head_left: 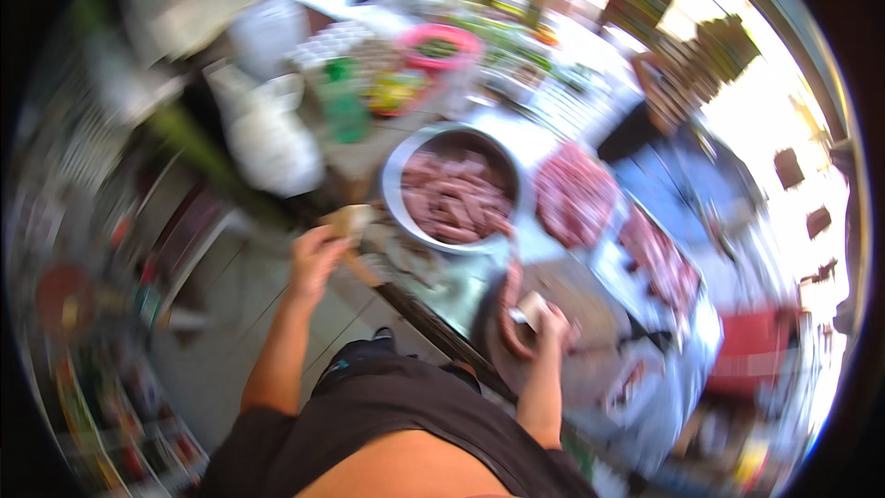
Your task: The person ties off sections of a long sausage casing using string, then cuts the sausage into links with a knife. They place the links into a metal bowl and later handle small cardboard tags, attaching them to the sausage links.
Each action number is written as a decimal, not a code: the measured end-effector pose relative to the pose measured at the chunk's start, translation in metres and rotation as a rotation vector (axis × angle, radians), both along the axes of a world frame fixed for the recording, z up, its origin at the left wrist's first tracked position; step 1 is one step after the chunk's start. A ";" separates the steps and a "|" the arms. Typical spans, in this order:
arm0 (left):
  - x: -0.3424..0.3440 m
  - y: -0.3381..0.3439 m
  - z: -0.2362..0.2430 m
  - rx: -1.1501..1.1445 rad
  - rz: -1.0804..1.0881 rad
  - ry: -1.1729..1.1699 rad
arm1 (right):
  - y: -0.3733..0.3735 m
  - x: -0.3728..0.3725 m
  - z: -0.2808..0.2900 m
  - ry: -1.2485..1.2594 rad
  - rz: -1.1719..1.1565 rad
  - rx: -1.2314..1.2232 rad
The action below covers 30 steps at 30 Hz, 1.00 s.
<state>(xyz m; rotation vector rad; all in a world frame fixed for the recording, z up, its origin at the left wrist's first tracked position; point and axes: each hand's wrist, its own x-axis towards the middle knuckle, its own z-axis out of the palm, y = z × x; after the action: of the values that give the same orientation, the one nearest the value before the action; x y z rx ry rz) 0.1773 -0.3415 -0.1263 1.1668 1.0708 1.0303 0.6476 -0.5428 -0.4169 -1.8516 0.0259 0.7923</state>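
Observation:
My left hand [316, 260] is raised beside the table edge, its fingers closed on a small pale tan piece [351, 220], too blurred to name. My right hand [557, 328] is over the round chopping board [590, 290] and pinches a small whitish block-like piece [531, 310], also smeared by motion. Next to it a long sausage [509, 300] curves across the board and runs up to the rim of a large metal bowl [391, 186]. Many sausage links [456, 198] fill that bowl. A dark-handled knife [650, 334] seems to lie at the board's right side.
Raw meat lies in a big heap [577, 194] and a second pile [659, 258] on the right of the table. Farther back are a pink basin [475, 41], a green bottle [343, 101] and egg trays [334, 44]. A person [650, 111] is at the far right.

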 end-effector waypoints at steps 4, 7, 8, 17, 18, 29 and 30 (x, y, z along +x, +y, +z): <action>-0.044 0.015 -0.004 0.044 0.010 0.009 | 0.021 0.002 0.039 -0.522 0.285 -0.372; -0.090 0.006 -0.003 -0.014 0.161 0.108 | 0.060 -0.012 0.087 -0.992 0.430 -0.719; -0.097 -0.005 -0.004 -0.008 0.282 0.030 | 0.079 -0.020 0.103 -1.122 0.498 -0.575; -0.157 -0.091 -0.020 -0.335 0.809 -0.742 | 0.346 -0.259 0.247 -1.103 0.943 0.968; -0.168 -0.084 -0.023 -0.373 0.927 -0.938 | 0.361 -0.297 0.267 -0.813 1.011 1.095; -0.248 -0.019 -0.020 -0.238 0.947 -1.027 | 0.508 -0.547 0.486 -1.534 0.804 0.924; -0.255 -0.022 -0.026 -0.221 0.925 -1.008 | 0.521 -0.560 0.495 -1.600 0.745 0.940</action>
<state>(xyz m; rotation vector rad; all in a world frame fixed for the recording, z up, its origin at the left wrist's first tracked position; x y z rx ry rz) -0.0777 -0.3630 -0.1523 -0.1812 0.8113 1.8534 0.0877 -0.0221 0.0781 -1.0551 -1.7628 -0.4149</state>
